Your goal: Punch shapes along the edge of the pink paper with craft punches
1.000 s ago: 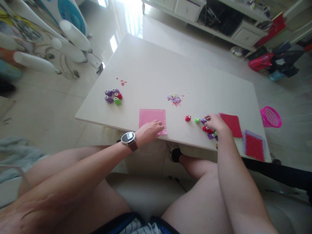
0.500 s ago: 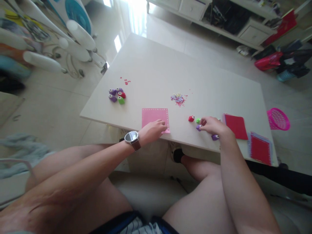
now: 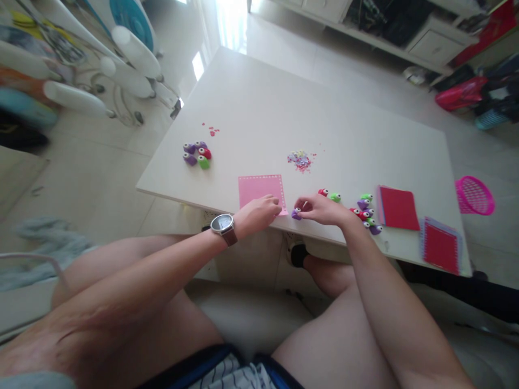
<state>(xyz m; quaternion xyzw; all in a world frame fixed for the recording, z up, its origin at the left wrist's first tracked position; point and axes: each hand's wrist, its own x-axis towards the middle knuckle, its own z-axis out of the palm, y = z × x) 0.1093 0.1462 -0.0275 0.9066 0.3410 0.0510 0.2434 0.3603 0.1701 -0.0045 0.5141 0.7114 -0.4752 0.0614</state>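
A square sheet of pink paper (image 3: pixel 259 189) lies at the table's near edge, with small punched holes along its top and right sides. My left hand (image 3: pixel 261 212), a watch on its wrist, has its fingers curled over the sheet's lower right part and holds it. Just right of the sheet, my right hand (image 3: pixel 318 209) pinches a small purple craft punch (image 3: pixel 296 214) between thumb and fingers. Behind that hand stand a red punch (image 3: pixel 323 192) and a green punch (image 3: pixel 335 198).
More punches (image 3: pixel 364 214) cluster to the right, and another group (image 3: pixel 197 154) stands at the left. Paper confetti (image 3: pixel 300 160) is heaped mid-table; red bits (image 3: pixel 212 131) lie far left. A stack of red paper (image 3: pixel 399 209) and a red-topped pile with punched edges (image 3: pixel 441 246) sit at the right end.
My right hand has moved left with the purple punch, from beside the other punches to near the pink paper's right edge. My left hand stays on the paper.
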